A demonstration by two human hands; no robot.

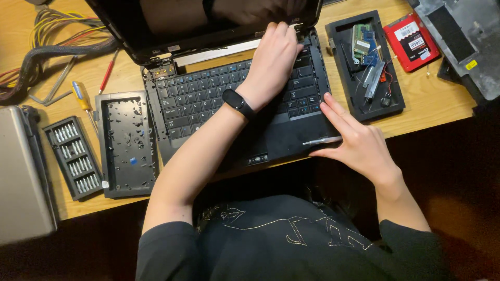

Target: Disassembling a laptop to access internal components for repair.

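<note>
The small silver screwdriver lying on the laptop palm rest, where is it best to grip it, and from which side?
Grip the silver screwdriver at its thicker right end, coming from the right and above. It lies flat, nearly level, on the laptop palm rest, thin tip pointing left. The right hand already rests at that end, thumb beside the shaft. The left hand is up by the right hinge, so it probably would not obstruct.

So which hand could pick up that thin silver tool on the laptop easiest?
Probably the right hand: it lies flat on the front corner of the laptop, its thumb right beside the thin silver tool. The left hand is up at the screen hinge, farther away.
</note>
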